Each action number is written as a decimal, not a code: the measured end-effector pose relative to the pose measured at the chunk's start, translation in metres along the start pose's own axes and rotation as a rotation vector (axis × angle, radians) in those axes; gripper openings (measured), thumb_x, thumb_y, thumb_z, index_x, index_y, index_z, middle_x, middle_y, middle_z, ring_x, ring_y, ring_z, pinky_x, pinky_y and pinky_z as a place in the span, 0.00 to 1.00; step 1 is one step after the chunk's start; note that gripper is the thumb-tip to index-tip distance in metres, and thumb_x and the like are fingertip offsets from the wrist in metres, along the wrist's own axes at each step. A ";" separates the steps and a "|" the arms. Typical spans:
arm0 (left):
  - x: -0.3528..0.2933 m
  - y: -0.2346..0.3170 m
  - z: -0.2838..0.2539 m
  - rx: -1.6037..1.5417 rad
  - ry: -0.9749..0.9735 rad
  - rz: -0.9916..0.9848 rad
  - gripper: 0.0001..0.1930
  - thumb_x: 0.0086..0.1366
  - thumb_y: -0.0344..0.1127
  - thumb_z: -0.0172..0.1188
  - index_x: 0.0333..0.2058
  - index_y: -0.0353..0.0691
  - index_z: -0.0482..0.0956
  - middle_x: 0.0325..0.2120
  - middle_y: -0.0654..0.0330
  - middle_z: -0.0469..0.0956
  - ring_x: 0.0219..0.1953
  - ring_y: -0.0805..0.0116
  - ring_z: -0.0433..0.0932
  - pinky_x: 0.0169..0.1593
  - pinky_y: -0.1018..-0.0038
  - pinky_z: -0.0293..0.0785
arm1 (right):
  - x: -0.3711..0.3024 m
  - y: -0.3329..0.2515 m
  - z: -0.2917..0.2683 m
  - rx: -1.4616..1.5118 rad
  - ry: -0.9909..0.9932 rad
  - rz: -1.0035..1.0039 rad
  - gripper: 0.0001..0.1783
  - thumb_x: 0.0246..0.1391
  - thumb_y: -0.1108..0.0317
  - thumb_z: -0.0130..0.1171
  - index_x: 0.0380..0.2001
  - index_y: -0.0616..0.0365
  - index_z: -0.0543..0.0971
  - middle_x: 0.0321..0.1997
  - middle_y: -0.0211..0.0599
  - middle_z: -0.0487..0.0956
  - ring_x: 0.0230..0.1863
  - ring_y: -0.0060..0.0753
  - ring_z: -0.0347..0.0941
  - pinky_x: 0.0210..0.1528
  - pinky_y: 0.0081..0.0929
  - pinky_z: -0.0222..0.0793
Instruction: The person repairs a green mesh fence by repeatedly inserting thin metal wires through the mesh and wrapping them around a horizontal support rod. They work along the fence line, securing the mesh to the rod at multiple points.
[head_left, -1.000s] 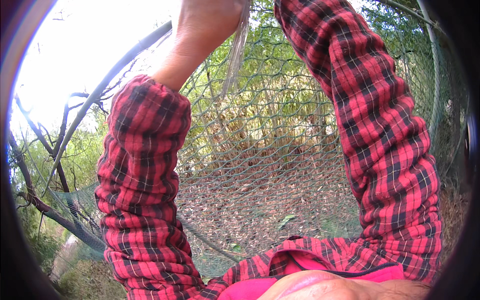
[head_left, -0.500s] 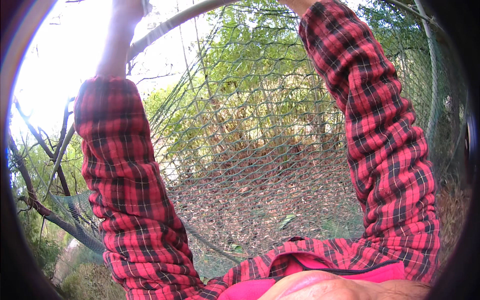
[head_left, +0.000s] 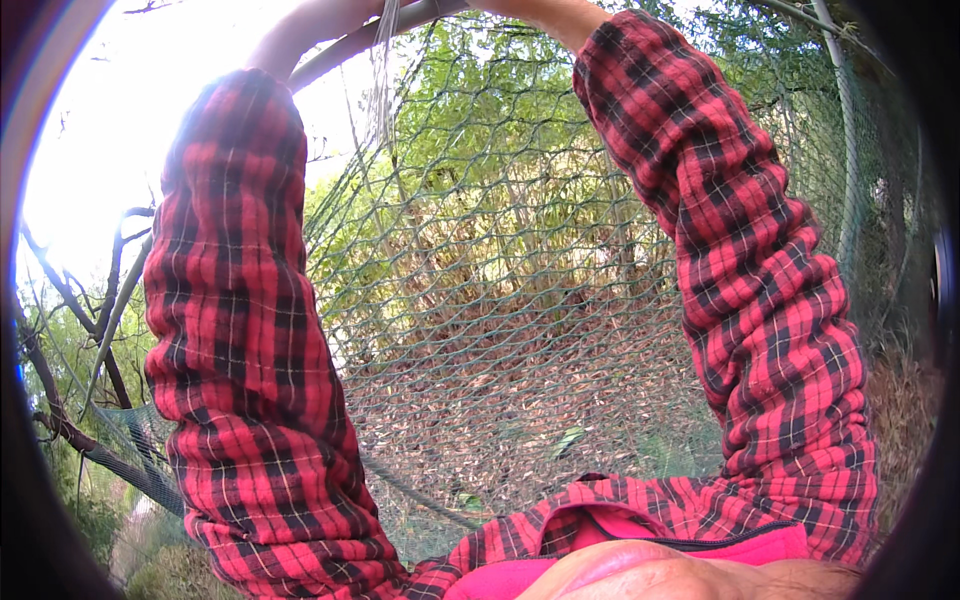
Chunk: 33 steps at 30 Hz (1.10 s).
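Both my arms, in red and black plaid sleeves, reach up over my head. My left wrist (head_left: 300, 30) and my right wrist (head_left: 545, 12) meet the picture's top edge, and both hands are cut off above it. Between the wrists a dark curved pole (head_left: 350, 45) crosses the top. A bundle of pale strings (head_left: 380, 90) hangs down from it beside my left wrist. Below the pole a green mesh net (head_left: 520, 300) stretches in front of me. What the hands hold is hidden.
Behind the net are green bushes and dry leaf-covered ground (head_left: 520, 400). Bare dark branches (head_left: 70, 330) stand at the left against bright sky. A thin upright pole (head_left: 845, 120) holds the net at the right. More netting (head_left: 130, 440) sags low on the left.
My left arm has swung back toward the middle after reaching far left. Both hands have risen out of the top of the picture. The hanging strings show again.
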<state>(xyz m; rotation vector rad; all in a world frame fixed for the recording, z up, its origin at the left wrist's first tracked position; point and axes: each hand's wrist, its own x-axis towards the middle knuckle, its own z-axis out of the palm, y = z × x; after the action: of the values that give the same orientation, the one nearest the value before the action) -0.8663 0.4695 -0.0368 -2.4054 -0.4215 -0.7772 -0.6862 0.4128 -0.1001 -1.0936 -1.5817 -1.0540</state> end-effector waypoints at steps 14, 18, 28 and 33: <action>-0.007 0.037 0.015 0.194 0.086 -0.012 0.10 0.64 0.31 0.47 0.41 0.42 0.75 0.27 0.57 0.78 0.30 0.68 0.78 0.32 0.74 0.73 | -0.011 0.004 0.002 0.341 0.031 0.205 0.12 0.52 0.57 0.52 0.33 0.48 0.82 0.26 0.24 0.81 0.31 0.22 0.76 0.38 0.24 0.69; -0.018 0.067 0.036 0.646 0.360 0.031 0.07 0.62 0.33 0.50 0.38 0.46 0.74 0.27 0.58 0.78 0.30 0.61 0.79 0.30 0.68 0.75 | -0.004 0.014 0.015 0.105 0.022 0.193 0.19 0.47 0.48 0.47 0.29 0.48 0.81 0.26 0.37 0.80 0.31 0.37 0.76 0.36 0.34 0.69; -0.022 0.057 0.022 0.500 0.380 0.282 0.06 0.59 0.36 0.56 0.35 0.45 0.73 0.29 0.60 0.77 0.32 0.56 0.78 0.34 0.64 0.74 | -0.013 0.015 0.025 0.186 0.103 -0.052 0.17 0.48 0.52 0.54 0.32 0.52 0.81 0.27 0.41 0.79 0.29 0.41 0.76 0.36 0.37 0.69; -0.009 0.035 0.016 0.181 0.445 0.171 0.09 0.61 0.35 0.54 0.41 0.53 0.76 0.28 0.61 0.77 0.31 0.59 0.78 0.34 0.67 0.73 | -0.020 -0.008 0.024 0.023 0.117 0.096 0.14 0.53 0.55 0.49 0.29 0.48 0.82 0.26 0.34 0.79 0.30 0.36 0.76 0.38 0.34 0.69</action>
<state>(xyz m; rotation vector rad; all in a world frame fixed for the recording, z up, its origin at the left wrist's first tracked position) -0.8501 0.4505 -0.0678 -1.9949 -0.1001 -1.1075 -0.6954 0.4300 -0.1253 -1.0630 -1.4315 -1.0142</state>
